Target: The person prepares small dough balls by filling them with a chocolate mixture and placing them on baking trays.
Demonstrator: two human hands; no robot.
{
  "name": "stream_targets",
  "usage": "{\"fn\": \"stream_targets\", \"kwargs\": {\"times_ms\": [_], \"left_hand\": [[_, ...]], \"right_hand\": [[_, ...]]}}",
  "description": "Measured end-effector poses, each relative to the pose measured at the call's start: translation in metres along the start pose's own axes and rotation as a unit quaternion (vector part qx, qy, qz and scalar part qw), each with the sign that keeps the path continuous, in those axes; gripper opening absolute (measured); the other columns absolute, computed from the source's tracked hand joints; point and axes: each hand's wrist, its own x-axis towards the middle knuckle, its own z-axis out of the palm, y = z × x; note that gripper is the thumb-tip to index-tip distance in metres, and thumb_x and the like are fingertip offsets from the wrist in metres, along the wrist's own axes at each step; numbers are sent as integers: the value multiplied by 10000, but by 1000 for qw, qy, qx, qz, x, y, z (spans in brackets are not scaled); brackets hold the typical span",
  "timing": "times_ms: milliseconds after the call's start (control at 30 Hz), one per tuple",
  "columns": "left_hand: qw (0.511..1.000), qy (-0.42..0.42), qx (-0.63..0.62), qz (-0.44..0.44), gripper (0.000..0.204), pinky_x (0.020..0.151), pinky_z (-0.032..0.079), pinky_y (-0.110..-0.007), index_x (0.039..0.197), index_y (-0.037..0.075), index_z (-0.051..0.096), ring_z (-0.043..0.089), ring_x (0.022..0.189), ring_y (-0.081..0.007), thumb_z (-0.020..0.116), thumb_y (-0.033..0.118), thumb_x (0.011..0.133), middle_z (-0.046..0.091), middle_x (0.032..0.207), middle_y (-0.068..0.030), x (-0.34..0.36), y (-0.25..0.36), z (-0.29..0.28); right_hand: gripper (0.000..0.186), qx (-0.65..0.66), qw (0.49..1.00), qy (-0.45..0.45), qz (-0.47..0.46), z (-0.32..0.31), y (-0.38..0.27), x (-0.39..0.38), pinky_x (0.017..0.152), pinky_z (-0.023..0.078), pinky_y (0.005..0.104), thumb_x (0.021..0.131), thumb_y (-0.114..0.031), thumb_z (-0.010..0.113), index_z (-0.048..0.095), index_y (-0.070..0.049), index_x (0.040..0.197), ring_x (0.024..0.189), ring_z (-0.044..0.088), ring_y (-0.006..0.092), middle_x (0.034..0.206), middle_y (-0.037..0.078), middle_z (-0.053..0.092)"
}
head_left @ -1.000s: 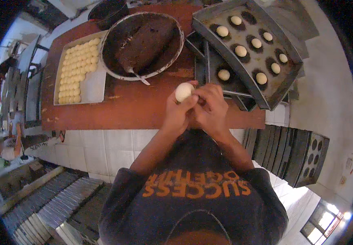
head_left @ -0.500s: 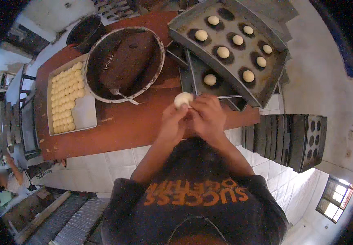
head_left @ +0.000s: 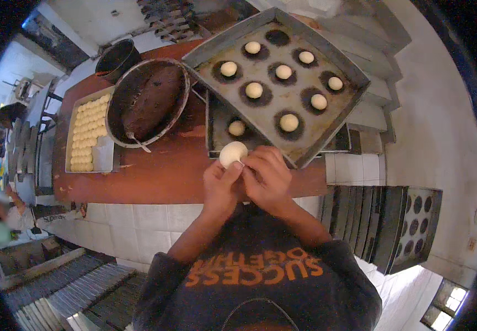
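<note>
Above the front edge of the brown table (head_left: 155,187), my left hand (head_left: 220,187) and my right hand (head_left: 266,179) are together, fingers pinched on a pale, round dough piece (head_left: 233,154). Beyond them, a grey metal tray (head_left: 233,44) with dark round hollows holds several dough balls (head_left: 283,71), stacked askew on another tray (head_left: 219,143). To the left, a large round basin (head_left: 145,66) contains dark brown paste (head_left: 150,102) with a spoon (head_left: 142,144) in it. A rectangular tray (head_left: 103,160) with tight rows of yellowish dough balls (head_left: 86,127) stands further left.
A black bucket (head_left: 118,60) stands at the table's back. Stacked moulded trays (head_left: 415,220) are at the lower right, and steps (head_left: 382,110) rise beside the table. Racks of trays (head_left: 73,276) are at the lower left. Another person (head_left: 12,212) is at the far left.
The view has turned, so the tray of hollows and the basin appear shifted left. My hands still grip the dough, its rounded face now showing more, with fingers pinched at its lower right edge.
</note>
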Motion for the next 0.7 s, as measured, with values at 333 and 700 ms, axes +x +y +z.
{"fn": "stream_targets", "kwargs": {"times_ms": [333, 700], "left_hand": [[998, -28, -28, 58, 271, 741, 451, -243, 1038, -20, 505, 547, 836, -104, 599, 80, 804, 577, 937, -49, -10, -52, 106], [780, -216, 454, 372, 377, 641, 477, -265, 982, 50, 611, 586, 684, -164, 640, -41, 617, 615, 842, -116, -14, -37, 176]], "right_hand": [[216, -45, 993, 82, -73, -103, 33, -5, 723, 458, 391, 619, -7, 652, 600, -6, 828, 804, 570, 311, 836, 125, 581], [153, 32, 985, 171, 2, -215, 14, 8, 753, 449, 311, 741, -53, 588, 581, 15, 878, 828, 572, 230, 908, 118, 595]]}}
